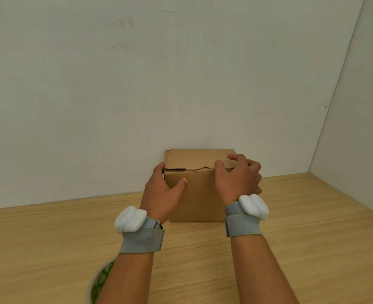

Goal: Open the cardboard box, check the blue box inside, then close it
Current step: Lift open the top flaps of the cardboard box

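A brown cardboard box (197, 189) stands on the wooden table against the back wall, its lid flap down. My left hand (162, 194) holds the box's left side, thumb pressed on the front face and fingers wrapped around the left edge. My right hand (238, 178) rests on the box's upper right corner, fingers curled over the lid's front edge. The blue box is hidden inside. Both wrists wear grey straps with white pods.
The wooden table (290, 238) runs to a white back wall (137, 84) and a white side wall (356, 128) at the right. A green and white patterned object (100, 281) shows under my left forearm at the bottom edge.
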The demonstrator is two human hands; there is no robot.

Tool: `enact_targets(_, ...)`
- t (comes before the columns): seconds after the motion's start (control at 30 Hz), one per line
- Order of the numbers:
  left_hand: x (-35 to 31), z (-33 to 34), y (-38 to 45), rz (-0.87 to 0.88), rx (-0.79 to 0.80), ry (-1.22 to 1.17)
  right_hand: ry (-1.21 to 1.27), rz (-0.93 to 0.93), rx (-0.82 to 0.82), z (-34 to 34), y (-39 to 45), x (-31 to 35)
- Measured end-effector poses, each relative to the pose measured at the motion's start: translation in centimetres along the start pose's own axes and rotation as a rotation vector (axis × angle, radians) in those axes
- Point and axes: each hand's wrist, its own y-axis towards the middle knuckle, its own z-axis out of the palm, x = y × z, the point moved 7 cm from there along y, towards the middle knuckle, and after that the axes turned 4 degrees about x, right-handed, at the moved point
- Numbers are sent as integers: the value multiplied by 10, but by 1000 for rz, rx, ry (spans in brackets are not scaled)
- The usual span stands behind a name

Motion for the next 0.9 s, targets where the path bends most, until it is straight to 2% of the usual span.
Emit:
enact_targets(0.17,11,-29,8,-92,-54,34,-82,-65,68,12,-3,9)
enact_targets(0.37,20,-55,9,-171,-106,5,71,-129,163,24,-1,12)
enact_targets(0.53,14,-53,8,-199,-123,52,-18,-168,206,32,-4,17)
enact_targets(0.73,23,-39,4,-350,-156,-1,-84,-226,324,47,-15,28)
enact_targets(0.9,26,-37,6,-367,-172,12,-128,-249,345,48,-17,33)
